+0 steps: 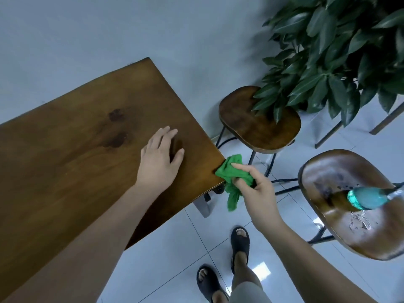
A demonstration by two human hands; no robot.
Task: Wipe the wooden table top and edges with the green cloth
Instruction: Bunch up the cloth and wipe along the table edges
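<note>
1. Two bare forearms are reaching in from the bottom of the view, the left one crossing over the wooden table [76, 149], the right one hanging clear of its right side
2. The left hand [158, 159] is lying palm down on the table top, near the right-hand corner, with its fingers straight and slightly spread and nothing in its grasp
3. The right hand [258, 189] is gripping the bunched green cloth [229, 171] just off that same corner, fingers curled round the fabric and the index finger stretching along its top
4. The cloth is pressing against the table's edge at the right-hand corner, and a loose tail of it is dangling below the level of the top
5. Two feet in black sandals [240, 243] are standing on the pale tiled floor [175, 259] off the table's near side
6. A wooden stool [251, 127] is standing close to the table's right edge, partly under the leaves of a potted plant [338, 62]
7. A second stool [360, 237] is standing farther right of the table, with a blurred teal bottle [367, 197] lying on its seat beside some water drops
</note>
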